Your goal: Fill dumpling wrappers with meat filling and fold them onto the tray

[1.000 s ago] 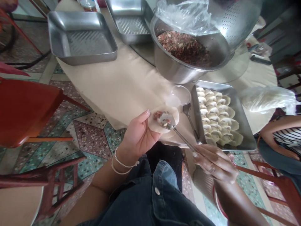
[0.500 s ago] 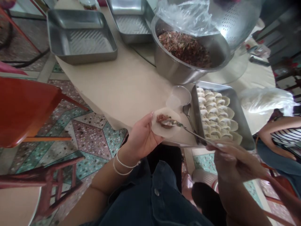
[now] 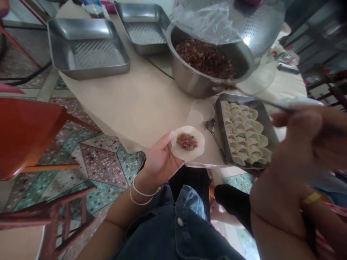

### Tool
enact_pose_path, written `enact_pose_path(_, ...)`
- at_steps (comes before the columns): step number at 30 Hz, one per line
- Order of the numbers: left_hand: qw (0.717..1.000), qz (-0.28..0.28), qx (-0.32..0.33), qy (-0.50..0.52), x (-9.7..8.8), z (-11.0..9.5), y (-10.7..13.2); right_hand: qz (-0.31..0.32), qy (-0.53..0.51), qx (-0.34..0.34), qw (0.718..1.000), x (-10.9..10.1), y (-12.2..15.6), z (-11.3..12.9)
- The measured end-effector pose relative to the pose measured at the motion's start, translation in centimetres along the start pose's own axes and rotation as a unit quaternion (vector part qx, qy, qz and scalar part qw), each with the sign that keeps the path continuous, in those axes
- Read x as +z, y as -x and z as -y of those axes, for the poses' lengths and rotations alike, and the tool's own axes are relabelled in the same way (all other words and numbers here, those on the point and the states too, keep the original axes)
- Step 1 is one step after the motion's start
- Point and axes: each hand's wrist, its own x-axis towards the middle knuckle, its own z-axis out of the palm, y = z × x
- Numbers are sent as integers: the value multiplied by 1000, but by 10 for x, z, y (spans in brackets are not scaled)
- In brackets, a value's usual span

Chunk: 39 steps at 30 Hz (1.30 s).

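My left hand [image 3: 159, 160] is cupped under a round dumpling wrapper [image 3: 188, 143] with a small heap of minced filling at its centre. My right hand [image 3: 303, 142], blurred and close to the camera, grips the handle of a metal spoon [image 3: 235, 87] whose tip reaches toward the steel bowl [image 3: 189, 77] of dark red filling. Just right of the wrapper, a steel tray [image 3: 267, 119] is packed with rows of folded dumplings.
Two bare steel trays [image 3: 86, 50] [image 3: 145, 27] sit at the far side of the beige-covered table [image 3: 141, 101]. A small clear dish [image 3: 202, 110] and a second spoon [image 3: 214, 131] lie beside the dumpling tray. A red chair [image 3: 29, 130] stands at left. A perforated colander [image 3: 257, 21] leans over the bowl.
My right hand has lifted the spoon off the wrapper and swung it up and right toward the bowl, leaving the filling on the wrapper. My left hand has barely moved.
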Motion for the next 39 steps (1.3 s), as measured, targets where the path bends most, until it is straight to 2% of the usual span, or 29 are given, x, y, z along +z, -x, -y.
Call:
enact_pose_path(1,1000,4,-1,-1,0,1,1,-41,12,-10,999,12,-14,-1)
enact_pose_path(3,1000,5,-1,-4,0,1,3,-57,75,-50,994,37,-45,-10)
enact_pose_path(4,1000,4,-4,-7,0,1,5,-7,129,-59,990,48,-61,-17)
enact_pose_path(5,1000,1,-6,-9,-1,1,6,8,147,-55,988,58,-76,-24)
enact_pose_path(6,1000,-2,-8,-10,-1,0,7,39,172,-40,983,67,-90,-32)
enact_pose_path(7,1000,-5,-6,-10,-1,-1,9,99,221,-8,970,74,-102,-39)
enact_pose_path(10,1000,-8,13,-9,-3,-5,12,163,262,46,950,89,-125,-53)
enact_pose_path(12,999,-9,32,-6,-4,-7,14,176,270,62,945,93,-129,-53)
enact_pose_path(15,998,-23,51,3,-6,-10,13,175,281,70,941,89,-120,-40)
enact_pose_path(17,997,-37,64,5,-7,-11,12,163,279,46,945,79,-107,-21)
enact_pose_path(19,996,-51,79,3,-9,-12,11,159,257,-19,953,64,-87,3)
enact_pose_path(21,994,-61,94,-2,-10,-15,10,173,192,-119,959,50,-63,26)
enact_pose_path(22,993,-64,100,-7,-11,-16,9,187,151,-147,959,45,-49,35)
enact_pose_path(24,992,-73,105,-18,-12,-20,9,237,118,-157,952,41,-23,43)
enact_pose_path(26,991,-85,103,-24,-12,-23,9,285,140,-146,937,47,-2,39)
enact_pose_path(29,989,-95,109,-23,-12,-26,11,304,197,-125,924,68,16,18)
enact_pose_path(34,988,-95,120,-37,-12,-26,14,299,247,-70,919,105,17,-5)
enact_pose_path(37,985,-100,136,-38,-12,-26,13,311,266,-64,910,112,12,-7)
enact_pose_path(39,982,-103,151,-38,-11,-26,11,311,249,-57,916,109,11,-5)
